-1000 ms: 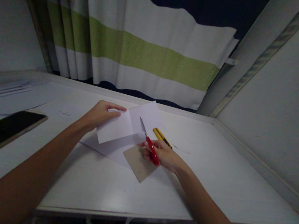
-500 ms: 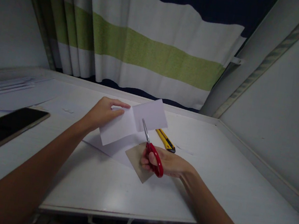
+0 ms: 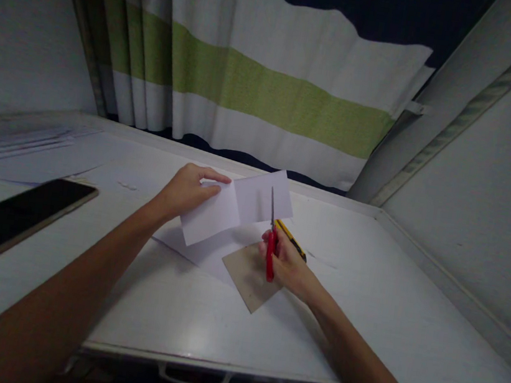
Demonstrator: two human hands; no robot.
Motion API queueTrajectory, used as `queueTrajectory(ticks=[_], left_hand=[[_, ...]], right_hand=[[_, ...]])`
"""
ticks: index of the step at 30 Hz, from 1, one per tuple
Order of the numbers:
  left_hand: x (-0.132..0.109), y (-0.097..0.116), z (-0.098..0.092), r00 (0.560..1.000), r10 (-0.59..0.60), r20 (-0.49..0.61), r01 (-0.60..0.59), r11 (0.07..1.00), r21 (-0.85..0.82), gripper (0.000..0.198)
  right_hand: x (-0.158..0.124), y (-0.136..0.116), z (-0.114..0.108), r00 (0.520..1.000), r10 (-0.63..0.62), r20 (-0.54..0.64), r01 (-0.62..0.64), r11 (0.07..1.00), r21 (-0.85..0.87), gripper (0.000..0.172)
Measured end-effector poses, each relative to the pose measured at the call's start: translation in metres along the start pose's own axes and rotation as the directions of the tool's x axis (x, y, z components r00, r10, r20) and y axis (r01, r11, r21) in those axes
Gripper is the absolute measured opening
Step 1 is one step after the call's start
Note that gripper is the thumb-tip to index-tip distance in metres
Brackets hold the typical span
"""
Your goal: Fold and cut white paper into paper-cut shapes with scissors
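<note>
Red-handled scissors [image 3: 270, 257] sit in the right hand [image 3: 292, 264], its grip curled round the handles, blades pointing away from the body. Here's the key line: the creased white paper [image 3: 212, 218] lies ahead and left of that grip, its right panel behind the blade tips; contact, can't tell! The left hand [image 3: 193, 193] pinches the other panel by its upper edge. Below the scissors, brown cardboard [image 3: 247, 280]; just beside the right hand, a yellow cutter [image 3: 296, 243]. The white bench [image 3: 163, 324] stretches rightward, phone [image 3: 20, 220] well left.
</note>
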State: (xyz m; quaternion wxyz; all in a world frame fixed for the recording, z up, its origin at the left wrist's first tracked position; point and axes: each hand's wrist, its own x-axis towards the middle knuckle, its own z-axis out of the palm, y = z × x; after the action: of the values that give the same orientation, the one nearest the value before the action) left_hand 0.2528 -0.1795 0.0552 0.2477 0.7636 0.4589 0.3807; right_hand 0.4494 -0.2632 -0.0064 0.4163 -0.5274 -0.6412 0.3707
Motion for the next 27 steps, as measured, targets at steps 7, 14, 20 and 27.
queueTrajectory(ticks=[7,14,20,27], left_hand=[[0.003,-0.006,-0.003,1.000,-0.020,0.011,0.020,1.000,0.009,0.034],[0.002,-0.006,-0.004,1.000,-0.023,-0.012,0.023,0.999,-0.038,0.033],[0.002,-0.007,-0.007,0.994,-0.106,-0.011,0.103,0.982,-0.155,0.033],[0.001,-0.005,-0.006,0.977,-0.199,0.074,0.211,0.945,-0.249,0.035]], right_hand=[[0.007,0.003,-0.006,0.939,0.087,0.332,-0.063,0.995,-0.084,0.030],[0.015,-0.014,-0.018,0.807,0.203,0.555,-0.270,0.962,0.042,0.044],[0.012,-0.018,-0.021,0.624,0.291,0.725,-0.575,0.800,0.173,0.063],[0.014,-0.016,-0.023,0.598,0.197,0.777,-0.565,0.791,0.234,0.067]])
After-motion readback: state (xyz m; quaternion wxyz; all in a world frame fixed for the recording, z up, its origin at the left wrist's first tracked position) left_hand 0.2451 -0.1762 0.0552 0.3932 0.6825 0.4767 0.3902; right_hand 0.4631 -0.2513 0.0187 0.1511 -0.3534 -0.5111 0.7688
